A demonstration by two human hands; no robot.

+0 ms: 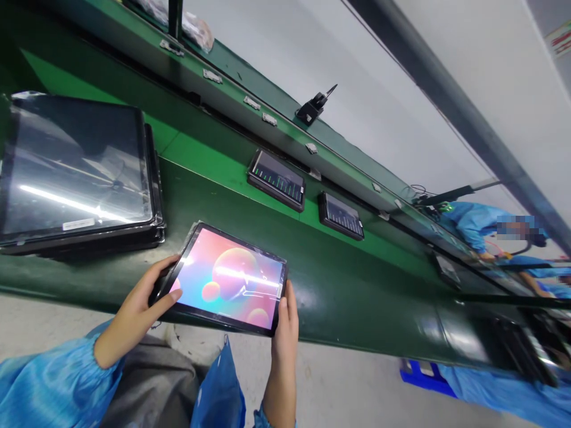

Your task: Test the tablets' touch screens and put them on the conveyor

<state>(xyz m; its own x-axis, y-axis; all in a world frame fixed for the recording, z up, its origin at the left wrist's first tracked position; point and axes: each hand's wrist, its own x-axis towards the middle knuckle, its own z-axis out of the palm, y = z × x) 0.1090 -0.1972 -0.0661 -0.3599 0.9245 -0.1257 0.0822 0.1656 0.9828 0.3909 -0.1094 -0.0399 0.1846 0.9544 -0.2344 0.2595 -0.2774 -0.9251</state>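
Note:
A tablet [232, 279] with its screen lit in pink and blue bubbles is held between my two hands over the front edge of the green workbench. My left hand [149, 294] grips its left side, the thumb lying over the screen's corner. On the right edge, my right hand [285, 315] has its fingers and thumb closed around the frame. Left of it lies a stack of large dark tablets [80, 160] with film on the top screen and a white label.
Beyond my hands, two stacks of smaller tablets [279, 178] [342, 214] show lit screens on the green strip. A black adapter [314, 109] sits on the shelf ledge. Co-workers in blue [479, 223] are at the far right, near a blue stool [426, 377].

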